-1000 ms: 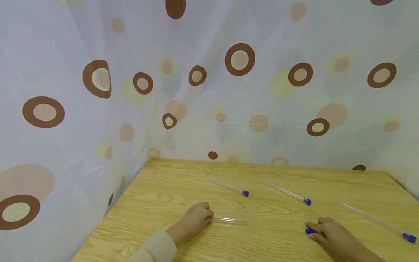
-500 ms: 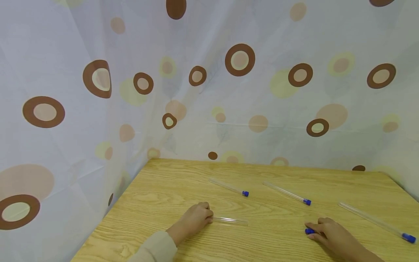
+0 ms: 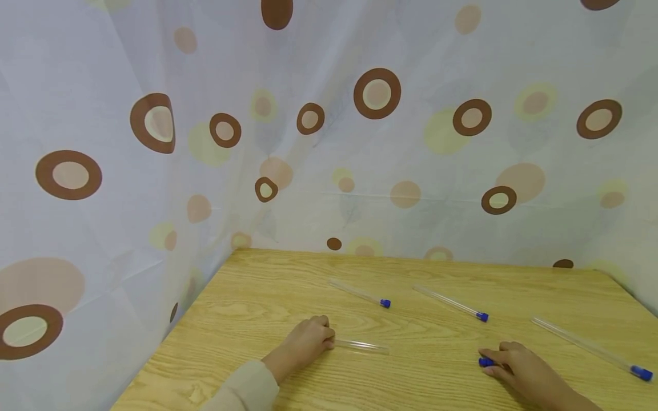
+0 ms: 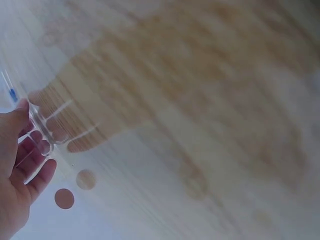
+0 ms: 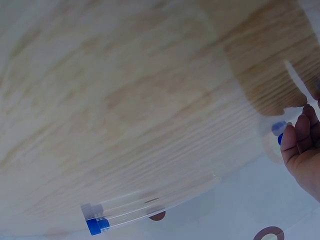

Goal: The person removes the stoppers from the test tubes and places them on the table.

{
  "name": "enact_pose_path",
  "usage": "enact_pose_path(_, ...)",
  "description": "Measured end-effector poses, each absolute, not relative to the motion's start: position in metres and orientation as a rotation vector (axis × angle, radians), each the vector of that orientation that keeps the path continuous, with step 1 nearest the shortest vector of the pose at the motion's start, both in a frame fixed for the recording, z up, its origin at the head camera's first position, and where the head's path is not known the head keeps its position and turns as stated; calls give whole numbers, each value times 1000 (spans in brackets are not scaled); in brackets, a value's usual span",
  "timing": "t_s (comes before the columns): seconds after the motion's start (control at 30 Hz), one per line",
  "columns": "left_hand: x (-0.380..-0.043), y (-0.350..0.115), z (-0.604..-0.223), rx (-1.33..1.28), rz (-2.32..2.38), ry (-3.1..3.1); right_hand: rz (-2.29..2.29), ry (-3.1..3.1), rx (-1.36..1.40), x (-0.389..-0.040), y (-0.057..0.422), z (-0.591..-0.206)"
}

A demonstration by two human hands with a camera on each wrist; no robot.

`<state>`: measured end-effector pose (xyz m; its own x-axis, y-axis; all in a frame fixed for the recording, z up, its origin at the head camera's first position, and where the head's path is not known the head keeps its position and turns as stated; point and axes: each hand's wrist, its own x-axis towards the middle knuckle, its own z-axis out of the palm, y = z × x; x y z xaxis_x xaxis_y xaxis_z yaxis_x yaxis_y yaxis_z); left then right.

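Low over the wooden table, my left hand [image 3: 307, 342] pinches one end of a clear test tube [image 3: 362, 346], whose length points right. In the left wrist view the thumb and fingers of the left hand [image 4: 22, 165] curl round the tube [image 4: 42, 127]. On the right, my right hand [image 3: 529, 371] pinches a small blue cap [image 3: 485, 362] between thumb and fingers. The right wrist view catches the right hand [image 5: 302, 145] at its edge, with the blue cap [image 5: 280, 139] mostly covered by the fingers.
Three clear tubes with blue caps lie on the table [image 3: 231, 308]: one at the back middle [image 3: 357, 291], another right of it [image 3: 449, 301], and one at the far right [image 3: 581, 342]. A dotted curtain [image 3: 401, 148] hangs behind and along the left side.
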<state>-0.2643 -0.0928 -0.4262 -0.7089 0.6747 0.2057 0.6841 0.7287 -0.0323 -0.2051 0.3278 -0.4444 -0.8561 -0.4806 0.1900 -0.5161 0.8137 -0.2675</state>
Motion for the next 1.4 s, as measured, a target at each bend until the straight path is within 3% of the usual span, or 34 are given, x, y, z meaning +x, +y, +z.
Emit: enact_pose_path(1.4,-264,-94,-426,-1058,-180,-2781,530,-2960,841,-208,333,-439)
